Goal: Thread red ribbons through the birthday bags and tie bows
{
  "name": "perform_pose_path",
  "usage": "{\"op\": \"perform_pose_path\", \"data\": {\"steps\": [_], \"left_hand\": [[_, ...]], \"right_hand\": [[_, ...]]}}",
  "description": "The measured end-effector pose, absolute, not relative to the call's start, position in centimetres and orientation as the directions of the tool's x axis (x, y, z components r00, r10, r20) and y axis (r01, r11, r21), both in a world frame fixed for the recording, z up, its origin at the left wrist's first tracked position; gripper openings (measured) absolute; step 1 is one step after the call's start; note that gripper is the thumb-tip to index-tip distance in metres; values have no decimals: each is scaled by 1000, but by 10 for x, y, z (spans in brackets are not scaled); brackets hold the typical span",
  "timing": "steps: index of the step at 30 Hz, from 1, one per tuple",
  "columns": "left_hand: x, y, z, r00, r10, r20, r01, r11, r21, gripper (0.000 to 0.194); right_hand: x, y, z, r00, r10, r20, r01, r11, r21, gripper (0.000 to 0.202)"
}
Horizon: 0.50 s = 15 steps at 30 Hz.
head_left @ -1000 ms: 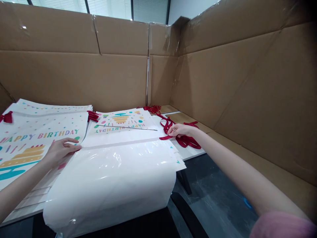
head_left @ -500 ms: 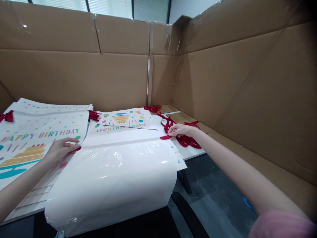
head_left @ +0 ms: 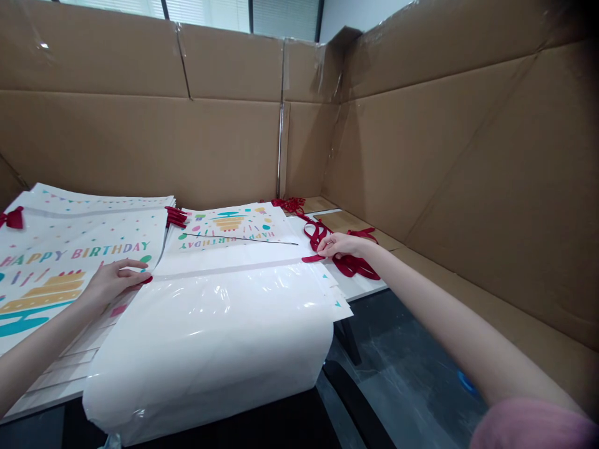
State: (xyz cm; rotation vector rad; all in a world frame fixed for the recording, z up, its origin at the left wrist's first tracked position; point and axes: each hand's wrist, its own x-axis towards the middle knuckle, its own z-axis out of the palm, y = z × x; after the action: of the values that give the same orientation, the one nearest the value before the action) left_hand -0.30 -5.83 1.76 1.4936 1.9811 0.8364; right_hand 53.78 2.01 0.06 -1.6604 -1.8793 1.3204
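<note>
A glossy white sheet [head_left: 210, 330] lies before me, its near part curling down over the table edge. A faint grey band crosses it between my hands. At its left edge my left hand [head_left: 115, 280] is closed at the fingertips on a short end of red ribbon [head_left: 148, 280]. By the right edge, my right hand [head_left: 339, 246] pinches another red ribbon end [head_left: 311, 258] between thumb and fingers. Whether both ends belong to one ribbon is hidden. A thin dark rod [head_left: 243, 239] rests across the sheets, above the band.
At left is a stack of "HAPPY BIRTHDAY" printed sheets [head_left: 93, 224] with red ribbon bows [head_left: 176, 217] at its edges. Loose red ribbon [head_left: 353, 267] lies in loops at the right. Cardboard walls [head_left: 224, 149] stand behind and to the right. A black chair armrest [head_left: 358, 405] is below.
Almost nothing differs. Both hands stay on the red ribbon ends, and the view has shifted very slightly.
</note>
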Motion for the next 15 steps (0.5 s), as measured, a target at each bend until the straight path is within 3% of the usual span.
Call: {"op": "perform_pose_path", "data": {"steps": [15], "left_hand": [[3,-60,20,-280,957,-75,560,226,797,69]], "right_hand": [[540,21,-3,-305,893,-330,590,-95,-802,30]]}}
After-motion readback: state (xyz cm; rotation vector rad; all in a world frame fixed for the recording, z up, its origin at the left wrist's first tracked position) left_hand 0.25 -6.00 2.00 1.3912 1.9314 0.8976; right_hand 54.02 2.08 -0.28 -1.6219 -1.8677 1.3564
